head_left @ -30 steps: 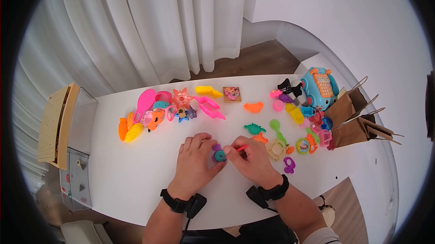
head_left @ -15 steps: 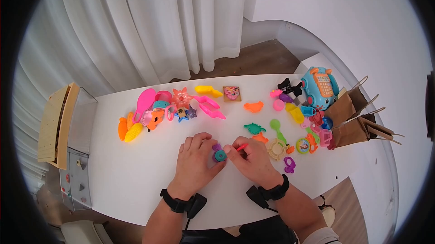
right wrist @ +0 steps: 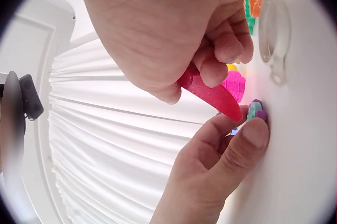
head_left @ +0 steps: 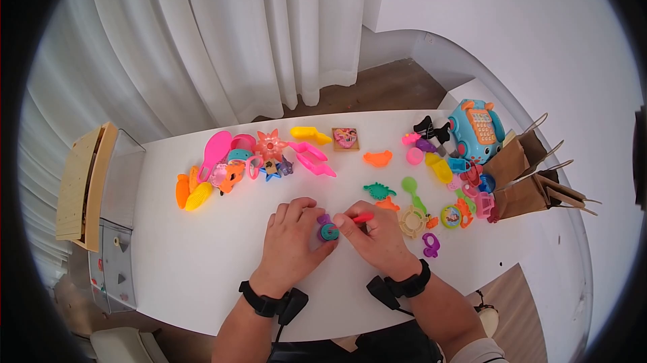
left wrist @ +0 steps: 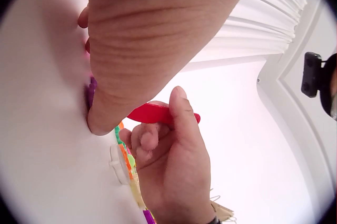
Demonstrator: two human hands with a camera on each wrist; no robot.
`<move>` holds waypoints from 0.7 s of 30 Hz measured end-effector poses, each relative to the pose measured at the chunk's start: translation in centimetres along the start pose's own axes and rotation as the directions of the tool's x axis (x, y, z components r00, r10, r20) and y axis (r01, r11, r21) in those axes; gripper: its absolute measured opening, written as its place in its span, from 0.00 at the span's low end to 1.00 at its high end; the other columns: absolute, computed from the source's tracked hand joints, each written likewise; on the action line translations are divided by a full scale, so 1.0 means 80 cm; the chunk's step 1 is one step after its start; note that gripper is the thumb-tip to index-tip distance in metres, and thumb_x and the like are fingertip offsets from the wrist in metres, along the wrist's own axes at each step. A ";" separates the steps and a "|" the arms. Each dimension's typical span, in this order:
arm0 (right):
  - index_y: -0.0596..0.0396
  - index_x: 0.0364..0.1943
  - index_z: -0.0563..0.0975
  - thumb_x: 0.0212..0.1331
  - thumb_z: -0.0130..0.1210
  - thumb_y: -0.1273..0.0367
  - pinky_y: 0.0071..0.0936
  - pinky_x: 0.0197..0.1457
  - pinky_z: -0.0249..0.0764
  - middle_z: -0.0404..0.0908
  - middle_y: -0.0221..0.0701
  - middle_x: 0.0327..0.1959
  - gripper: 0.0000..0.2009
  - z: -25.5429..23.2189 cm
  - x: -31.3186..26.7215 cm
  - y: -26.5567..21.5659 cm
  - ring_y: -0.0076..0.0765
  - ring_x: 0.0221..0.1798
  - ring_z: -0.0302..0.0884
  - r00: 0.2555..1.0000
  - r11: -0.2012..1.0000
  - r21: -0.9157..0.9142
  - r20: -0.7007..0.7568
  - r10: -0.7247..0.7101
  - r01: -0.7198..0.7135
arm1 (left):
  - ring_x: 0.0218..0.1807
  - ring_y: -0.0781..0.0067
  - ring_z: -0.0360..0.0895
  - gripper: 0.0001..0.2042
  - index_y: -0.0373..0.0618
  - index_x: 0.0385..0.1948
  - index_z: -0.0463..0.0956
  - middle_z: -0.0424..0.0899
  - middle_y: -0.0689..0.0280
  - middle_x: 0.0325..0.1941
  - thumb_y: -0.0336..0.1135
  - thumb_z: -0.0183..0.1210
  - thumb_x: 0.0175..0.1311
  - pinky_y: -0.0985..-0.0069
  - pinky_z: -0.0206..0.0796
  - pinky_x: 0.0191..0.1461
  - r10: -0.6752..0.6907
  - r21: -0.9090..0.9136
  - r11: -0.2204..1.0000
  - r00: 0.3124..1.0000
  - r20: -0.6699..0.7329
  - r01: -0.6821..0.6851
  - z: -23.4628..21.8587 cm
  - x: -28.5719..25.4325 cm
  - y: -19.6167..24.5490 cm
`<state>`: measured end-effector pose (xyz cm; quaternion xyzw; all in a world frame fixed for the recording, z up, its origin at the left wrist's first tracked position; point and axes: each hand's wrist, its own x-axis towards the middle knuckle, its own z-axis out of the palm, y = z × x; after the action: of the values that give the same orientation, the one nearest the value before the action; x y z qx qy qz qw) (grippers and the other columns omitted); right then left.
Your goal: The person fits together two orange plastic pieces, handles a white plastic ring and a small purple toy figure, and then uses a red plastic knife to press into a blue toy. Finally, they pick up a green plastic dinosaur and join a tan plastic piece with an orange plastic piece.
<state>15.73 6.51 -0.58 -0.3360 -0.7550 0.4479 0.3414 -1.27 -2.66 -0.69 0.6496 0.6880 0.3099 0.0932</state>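
Note:
In the head view, my left hand (head_left: 286,245) lies low over the white table, thumb and fingers holding a small purple and teal toy (head_left: 329,232) from its left side. Much of that toy is hidden by the fingers. My right hand (head_left: 377,245) pinches a red toy knife (head_left: 364,217) between thumb and fingers, just to the right. From the right wrist view, the knife's blade (right wrist: 224,102) slants down, its tip right at the teal part (right wrist: 255,111). The left thumb (right wrist: 256,134) presses along the toy's near side.
Beyond the right hand lie a beige ring (head_left: 403,223), a green dinosaur (head_left: 379,191), a green spoon (head_left: 409,186) and a purple piece (head_left: 430,246). A blue toy phone (head_left: 476,134) and paper bags (head_left: 522,194) stand at right. Several toys, including a pink paddle (head_left: 216,154), fill the back left.
The red knife has turned slightly flatter in the head view, and its tip now overlaps the teal part. The left hand stays almost still around the toy.

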 end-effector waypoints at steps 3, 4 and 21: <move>0.56 0.32 0.82 0.69 0.65 0.60 0.28 0.28 0.71 0.80 0.32 0.18 0.14 0.006 -0.001 0.005 0.29 0.21 0.79 1.000 1.000 0.027 0.024 0.008 -0.008 | 0.59 0.56 0.74 0.27 0.46 0.52 0.80 0.76 0.63 0.61 0.38 0.78 0.48 0.61 0.67 0.62 0.005 0.001 1.000 1.000 0.000 -0.005 0.000 0.000 -0.001; 0.56 0.32 0.82 0.69 0.65 0.60 0.28 0.28 0.71 0.80 0.32 0.18 0.14 0.004 -0.001 0.003 0.29 0.21 0.79 1.000 1.000 0.027 0.024 0.008 -0.008 | 0.59 0.57 0.74 0.27 0.46 0.53 0.80 0.76 0.63 0.61 0.38 0.78 0.48 0.61 0.67 0.62 0.009 0.004 1.000 1.000 0.000 -0.009 0.001 0.000 -0.001; 0.57 0.35 0.82 0.70 0.65 0.60 0.26 0.31 0.75 0.83 0.34 0.23 0.14 0.003 -0.001 0.000 0.31 0.26 0.84 0.997 0.997 0.061 0.060 0.039 -0.042 | 0.60 0.57 0.74 0.27 0.46 0.53 0.80 0.77 0.64 0.60 0.38 0.78 0.48 0.61 0.68 0.62 0.010 0.005 1.000 1.000 -0.005 -0.010 0.002 -0.001 -0.002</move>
<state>15.57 6.32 -0.71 -0.3271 -0.7436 0.4876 0.3200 -1.30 -2.65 -0.87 0.6526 0.6857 0.3102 0.0881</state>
